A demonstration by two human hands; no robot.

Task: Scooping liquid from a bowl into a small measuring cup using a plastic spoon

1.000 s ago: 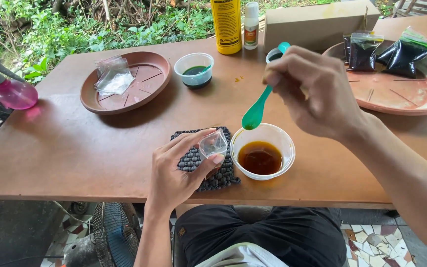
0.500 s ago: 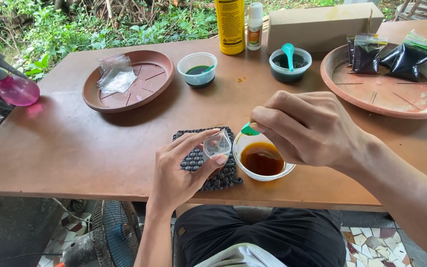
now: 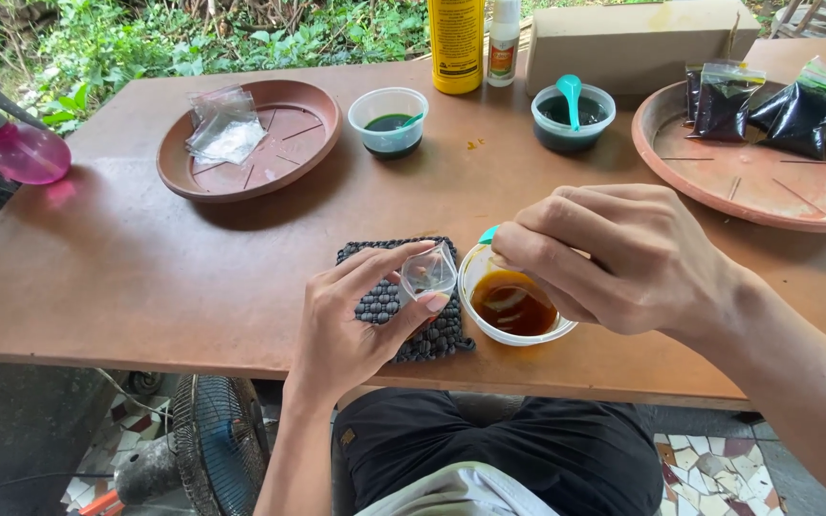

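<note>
My left hand holds a small clear plastic container over a dark woven mat near the table's front edge. Right beside it stands a white cup of brown liquid. My right hand is closed on a green spoon, whose handle end shows by my fingers; the bowl end dips into the brown liquid and is mostly hidden by my hand.
A brown saucer with clear bags sits at back left, two cups of dark green liquid at the back, a yellow bottle, a cardboard box, and a saucer with dark packets at right. A pink sprayer stands far left.
My right hand has come down from above the table with the green spoon and lowered it into the cup of brown liquid. The left hand keeps holding the clear container.
</note>
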